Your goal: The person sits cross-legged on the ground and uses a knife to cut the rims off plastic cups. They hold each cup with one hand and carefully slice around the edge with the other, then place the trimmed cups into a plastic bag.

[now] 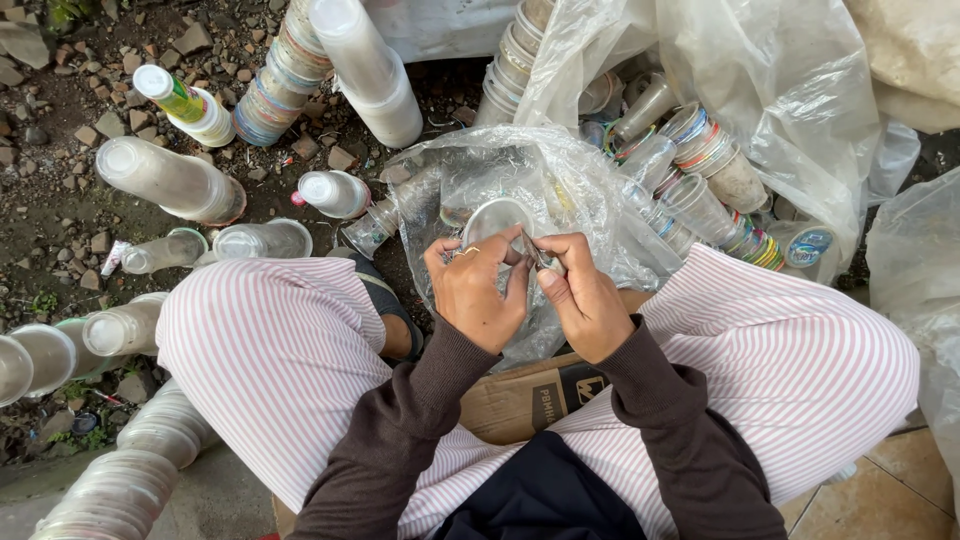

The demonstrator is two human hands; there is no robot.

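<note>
— What do your hands have right now?

— Your left hand grips a clear plastic cup, its fingers curled shut around the rim, a ring on one of them. The cup's mouth faces up toward you. Your right hand is pinched closed on a small metal blade, whose tip meets the cup's rim just between your two thumbs.

— And where does the cup sit?

— Directly above your fingers, held over a crumpled clear plastic bag that spreads out behind both hands. Below your wrists lies a piece of brown cardboard, between your knees in striped trousers.

— What lies around you?

— Left of your left fingers, stacks of nested cups lie on their sides on the stony ground; more stacks run down by your left knee. Beyond your right fingers, other cups with coloured rims spill out of a large clear sack. Two tall stacks stand well beyond the cup you hold.
</note>
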